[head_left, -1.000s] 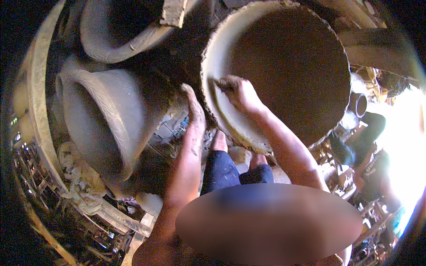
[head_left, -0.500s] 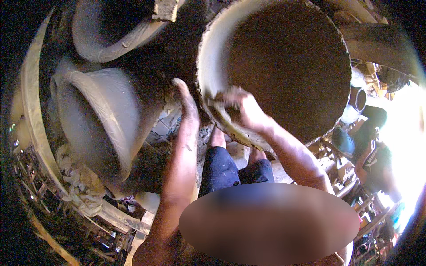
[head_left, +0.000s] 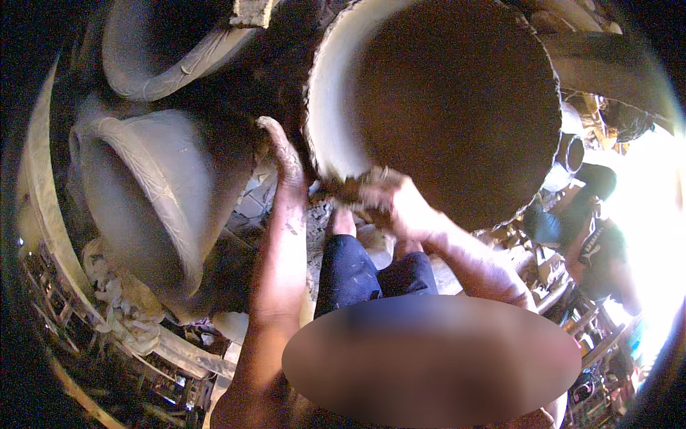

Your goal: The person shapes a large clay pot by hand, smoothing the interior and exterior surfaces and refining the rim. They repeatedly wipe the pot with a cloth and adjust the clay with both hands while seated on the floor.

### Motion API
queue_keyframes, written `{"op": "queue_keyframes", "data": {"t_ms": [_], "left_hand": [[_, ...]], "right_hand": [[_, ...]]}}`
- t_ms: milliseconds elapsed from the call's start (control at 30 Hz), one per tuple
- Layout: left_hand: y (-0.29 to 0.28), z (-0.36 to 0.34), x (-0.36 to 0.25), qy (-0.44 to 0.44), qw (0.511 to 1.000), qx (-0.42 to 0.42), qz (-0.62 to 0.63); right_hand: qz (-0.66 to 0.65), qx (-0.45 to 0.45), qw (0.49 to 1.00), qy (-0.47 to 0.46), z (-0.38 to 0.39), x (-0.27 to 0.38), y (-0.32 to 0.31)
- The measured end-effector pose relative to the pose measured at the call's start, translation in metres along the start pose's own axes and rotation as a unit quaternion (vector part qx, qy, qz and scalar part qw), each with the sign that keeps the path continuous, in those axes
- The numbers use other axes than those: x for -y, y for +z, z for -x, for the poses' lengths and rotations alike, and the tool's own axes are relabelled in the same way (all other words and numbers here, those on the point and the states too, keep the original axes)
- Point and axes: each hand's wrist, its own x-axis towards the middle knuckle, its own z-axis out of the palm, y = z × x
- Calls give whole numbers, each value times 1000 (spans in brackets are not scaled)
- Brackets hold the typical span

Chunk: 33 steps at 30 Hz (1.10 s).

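A big round clay pot (head_left: 325, 93) with a ragged rim stands before me, its dark mouth facing up. My right hand (head_left: 404, 204) is at the near left part of that rim, its fingers curled round some rough, dark clay (head_left: 341, 190). Blur hides where the clay in my fingers ends and the rim begins. To the left of the pot, close to its outer side, my left hand (head_left: 284, 154) is held up with fingers stretched out and nothing in it. Dried clay marks the left hand and wrist.
A pale clay vessel (head_left: 161, 164) with a cloth-like wrapped rim lies tilted at the left. Another large vessel (head_left: 153, 82) stands behind it, with a block (head_left: 250, 13) on its rim. Crumpled sheeting (head_left: 128, 314) is at lower left. Another person (head_left: 600, 250) sits at the right.
My right hand has moved slightly nearer to me along the rim. The pale strip seen inside the near rim is no longer visible. My left hand stays raised beside the pot.
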Motion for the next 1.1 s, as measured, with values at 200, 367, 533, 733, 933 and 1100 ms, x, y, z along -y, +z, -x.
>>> {"op": "queue_keyframes", "data": {"t_ms": [200,367,533,733,933,1100], "left_hand": [[30,40,-21,-208,974,-30,89],[12,14,-8,-147,985,-47,-76],[13,0,-7,-13,987,-109,-115],[39,46,-33,-235,963,3,129],[22,21,-7,-107,992,-35,63],[30,17,-18,12,992,-82,-99]], "right_hand": [[-36,-116,940,318,-100,-84,31],[-82,-81,988,101,-53,-42,41],[8,4,1000,-8,0,3,9],[-4,-97,950,298,-96,-80,28],[-101,-85,988,77,-51,-40,39],[-31,20,999,-12,1,7,2]]}}
